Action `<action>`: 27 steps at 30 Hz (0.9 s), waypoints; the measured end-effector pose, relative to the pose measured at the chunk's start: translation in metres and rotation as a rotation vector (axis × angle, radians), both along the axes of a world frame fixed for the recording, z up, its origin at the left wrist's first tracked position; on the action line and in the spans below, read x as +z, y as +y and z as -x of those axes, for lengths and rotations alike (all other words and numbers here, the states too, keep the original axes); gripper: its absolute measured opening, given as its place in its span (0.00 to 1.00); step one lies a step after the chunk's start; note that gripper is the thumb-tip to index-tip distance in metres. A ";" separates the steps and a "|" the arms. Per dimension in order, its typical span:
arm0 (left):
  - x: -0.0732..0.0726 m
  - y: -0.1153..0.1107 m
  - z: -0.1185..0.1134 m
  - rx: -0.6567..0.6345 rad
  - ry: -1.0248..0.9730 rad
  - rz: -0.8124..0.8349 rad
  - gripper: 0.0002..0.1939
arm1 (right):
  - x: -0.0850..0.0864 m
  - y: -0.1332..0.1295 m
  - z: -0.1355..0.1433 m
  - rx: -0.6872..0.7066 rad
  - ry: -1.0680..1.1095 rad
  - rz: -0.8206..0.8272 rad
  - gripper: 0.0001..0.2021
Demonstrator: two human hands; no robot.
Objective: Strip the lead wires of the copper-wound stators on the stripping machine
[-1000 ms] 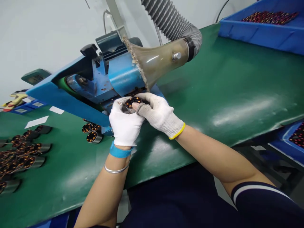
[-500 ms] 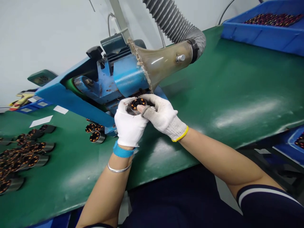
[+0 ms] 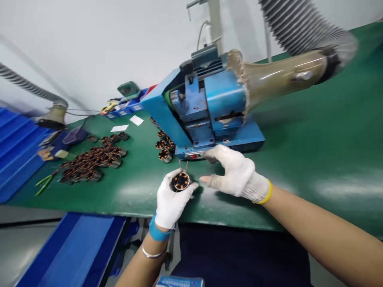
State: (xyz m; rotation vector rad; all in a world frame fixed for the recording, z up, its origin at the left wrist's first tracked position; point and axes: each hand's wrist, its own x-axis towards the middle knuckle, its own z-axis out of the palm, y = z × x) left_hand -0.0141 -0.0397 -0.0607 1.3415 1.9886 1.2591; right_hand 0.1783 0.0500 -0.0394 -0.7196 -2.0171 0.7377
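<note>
In the head view my gloved left hand [image 3: 173, 199] grips a motor stator [image 3: 181, 181], a round metal-cased part with a black centre, copper windings and thin wire leads sticking up. Its wound face is turned up toward me. To the right, my gloved right hand [image 3: 233, 171] is apart from the stator, thumb and fingers spread with nothing between them. Its fingertips are near the base of a blue belt-driven machine [image 3: 224, 99], beside a small red switch [image 3: 194, 156]. Several similar stators [image 3: 165, 155] stand at the machine's left side.
A larger group of stators [image 3: 95, 159] lies on the green table [image 3: 137, 187], with green-handled pliers [image 3: 44, 184] beyond it. A dust hose [image 3: 311, 36] joins the machine's clear funnel [image 3: 278, 75]. Blue bins [image 3: 18, 147] stand at far left; a blue chute [image 3: 72, 251] is below the edge.
My hands have come away from the machine's front toward me. The right hand has let go of the stator and opened, while the left keeps it. The view has swung left.
</note>
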 end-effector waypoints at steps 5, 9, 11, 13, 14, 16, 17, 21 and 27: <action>0.006 -0.026 0.085 0.491 0.374 0.305 0.52 | 0.001 -0.004 0.003 -0.016 -0.043 -0.037 0.20; 0.012 -0.025 0.105 0.673 0.585 0.090 0.56 | -0.001 -0.007 0.006 -0.016 -0.069 -0.052 0.21; 0.011 -0.011 0.099 0.427 0.489 0.150 0.46 | -0.004 -0.008 0.007 -0.006 -0.099 -0.032 0.21; 0.009 0.013 0.092 0.184 0.315 0.299 0.43 | -0.008 -0.008 0.007 0.000 -0.129 -0.007 0.20; 0.008 0.027 0.090 0.143 0.278 0.318 0.44 | -0.009 -0.007 0.007 -0.002 -0.143 0.000 0.19; 0.005 0.053 0.091 0.139 0.254 0.288 0.42 | -0.012 -0.005 0.007 -0.007 -0.172 0.000 0.18; 0.004 0.063 0.092 0.137 0.247 0.268 0.38 | -0.013 -0.005 0.007 -0.008 -0.183 -0.006 0.18; 0.001 0.071 0.087 0.156 0.231 0.186 0.29 | -0.014 -0.005 0.008 0.015 -0.217 -0.032 0.18; 0.008 0.033 0.028 0.075 0.008 -0.220 0.31 | -0.007 -0.014 0.015 0.006 -0.085 0.137 0.32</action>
